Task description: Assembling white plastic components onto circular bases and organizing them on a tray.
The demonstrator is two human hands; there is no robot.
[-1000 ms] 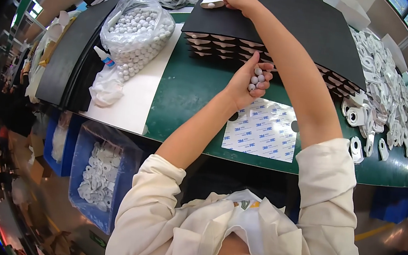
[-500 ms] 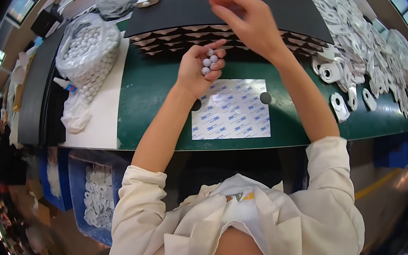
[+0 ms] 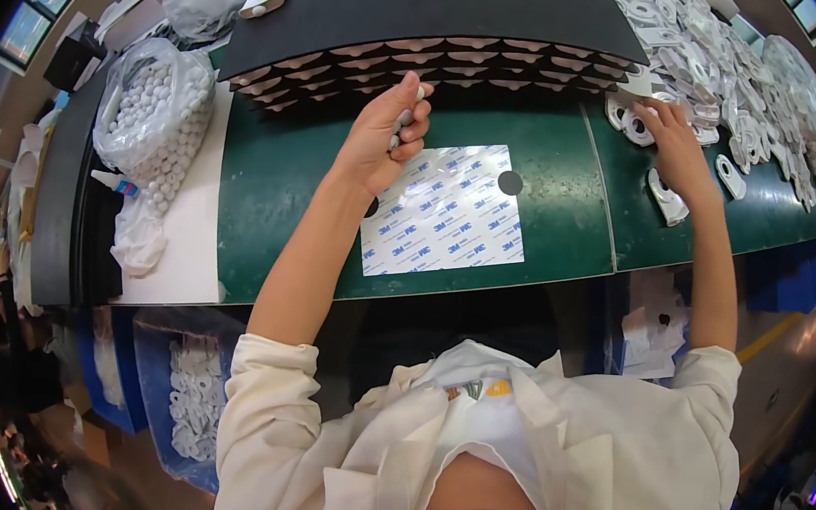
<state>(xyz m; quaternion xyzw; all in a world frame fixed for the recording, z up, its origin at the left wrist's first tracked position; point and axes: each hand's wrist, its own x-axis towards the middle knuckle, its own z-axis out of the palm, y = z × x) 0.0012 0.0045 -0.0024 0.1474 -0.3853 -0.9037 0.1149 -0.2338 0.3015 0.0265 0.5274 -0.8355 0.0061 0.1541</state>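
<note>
Near the frame's centre, the left hand [image 3: 383,133] is curled around a few small white balls [image 3: 404,120] above the printed white sheet [image 3: 445,211]; loosen that grip and they could roll off the green table [image 3: 283,201]. At upper right, the right hand [image 3: 675,149] pinches at white plastic pieces [image 3: 634,125], which might scatter

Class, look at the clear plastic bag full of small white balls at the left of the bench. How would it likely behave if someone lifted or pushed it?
The bag of white balls would probably sag and shift shape, since its thin film looks slack and crumpled. It seems bulky but perhaps light, as the balls look small and plastic-like. If it tipped open, the round balls would likely roll across the green mat.
</note>
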